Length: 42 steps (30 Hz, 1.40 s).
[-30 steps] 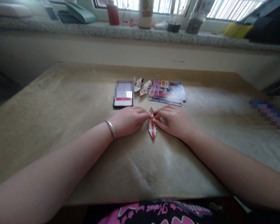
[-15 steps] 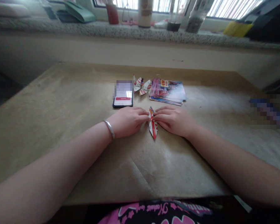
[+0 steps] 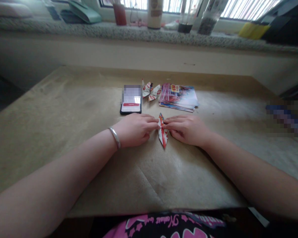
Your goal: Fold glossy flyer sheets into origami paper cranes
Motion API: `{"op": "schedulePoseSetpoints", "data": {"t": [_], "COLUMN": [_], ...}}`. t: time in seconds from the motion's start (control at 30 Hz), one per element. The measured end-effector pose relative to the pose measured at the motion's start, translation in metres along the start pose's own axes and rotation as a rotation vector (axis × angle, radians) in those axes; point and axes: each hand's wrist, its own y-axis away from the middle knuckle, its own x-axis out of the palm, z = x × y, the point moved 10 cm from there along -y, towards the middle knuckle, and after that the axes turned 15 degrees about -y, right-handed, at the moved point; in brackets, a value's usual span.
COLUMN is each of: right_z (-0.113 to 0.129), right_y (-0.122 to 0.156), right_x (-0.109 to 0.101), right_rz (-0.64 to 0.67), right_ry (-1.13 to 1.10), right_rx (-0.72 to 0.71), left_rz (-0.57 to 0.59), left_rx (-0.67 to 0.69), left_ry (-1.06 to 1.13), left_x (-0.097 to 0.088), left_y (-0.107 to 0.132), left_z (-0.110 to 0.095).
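A narrow folded paper [image 3: 163, 138], white with red and pointed at both ends, lies on the table between my hands. From its left side my left hand [image 3: 137, 129] touches its middle with the fingertips, fingers close together. My right hand [image 3: 187, 130] presses on the right side of the same paper, its fingers also together and the thumb tucked below. The fingertips cover part of the paper's edges. Just beyond, a folded paper figure [image 3: 151, 92] in white and red stands between a phone [image 3: 131, 107] and a stack of printed sheets [image 3: 180, 97].
A brown covering lies over the table [image 3: 109, 185], with a crease near the front. At the far right is a blurred-out dark blue object [image 3: 288, 120]. Behind the table, a speckled stone windowsill [image 3: 129, 33] holds bottles and jars.
Both hands stay at the paper with only slight shifts. The fingers of my right hand have moved a little, and its thumb side sits slightly farther from the paper.
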Motion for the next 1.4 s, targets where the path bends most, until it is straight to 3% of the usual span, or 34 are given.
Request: {"op": "schedulePoseSetpoints", "data": {"t": [0.23,0.43,0.87,1.1,1.4], "right_z": [0.002,-0.001,-0.01,-0.028,-0.042], "right_y": [-0.004,0.002,0.006,0.004,0.001], "right_x": [0.001,0.0,0.001,-0.004,-0.007], "right_rz": [0.035,0.021,-0.009,-0.132,-0.217], "right_ry": [0.083,-0.011,-0.051,-0.11,-0.284], "right_rx": [0.052,0.024,0.107,0.278,0.317], "left_rz": [0.017,0.017,-0.07,-0.112,-0.135], "left_rx": [-0.093,-0.083,-0.035,-0.035,-0.015], "left_ry": [-0.014,-0.022,-0.036,0.035,0.124], "left_x": [0.003,0.005,0.0,0.0,0.0], "left_y": [-0.002,0.001,0.001,0.003,0.002], "left_z": [0.003,0.004,-0.001,0.005,0.005]}}
